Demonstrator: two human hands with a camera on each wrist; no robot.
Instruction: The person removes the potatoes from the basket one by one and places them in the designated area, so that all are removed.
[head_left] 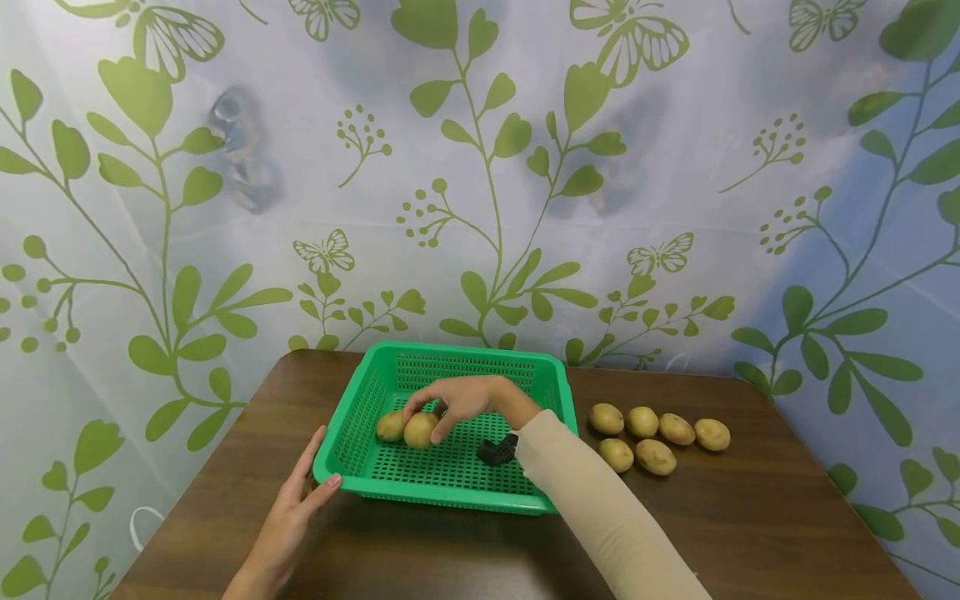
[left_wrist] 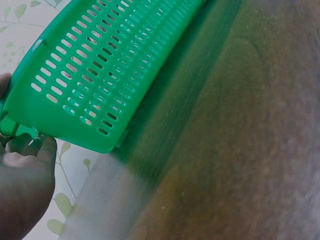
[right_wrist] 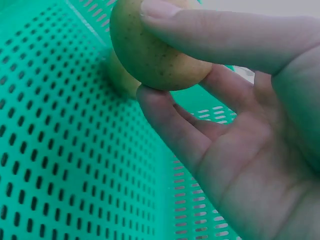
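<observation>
Only the right wrist view shows the right hand (right_wrist: 240, 125) pinching a potato (right_wrist: 150, 50) between thumb and fingertip; left hand (head_left: 288, 512) steadies the basket (head_left: 450, 492), fingers relaxed.

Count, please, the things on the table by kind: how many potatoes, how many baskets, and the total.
Potatoes: 8. One held by the right hand in the basket, one beside it, 6 on the table to the right.
Green basket: 1, its corner touched by the left hand.
Total: 9
</observation>
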